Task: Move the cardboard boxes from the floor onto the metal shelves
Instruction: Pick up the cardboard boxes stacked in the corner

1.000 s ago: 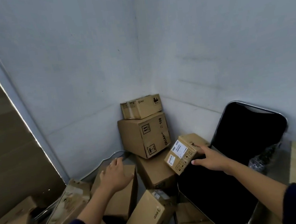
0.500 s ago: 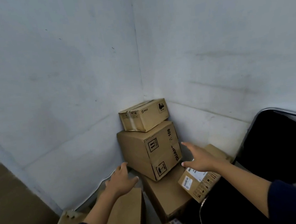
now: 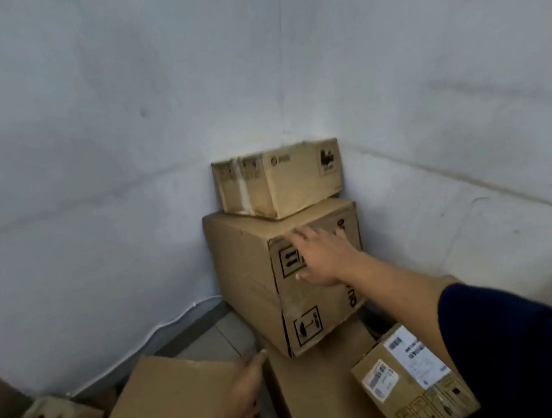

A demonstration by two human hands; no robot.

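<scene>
In the corner, the right hand (image 3: 323, 255) lies spread flat against the big box (image 3: 251, 279). Left hand (image 3: 246, 392) rests straight-fingered on a smooth cardboard box (image 3: 166, 411)

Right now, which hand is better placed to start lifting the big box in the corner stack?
Probably the right hand: its straight fingers already lie on the big box near the top front edge, below the small box. The left hand rests lower, on a flat box beside the stack.
</scene>
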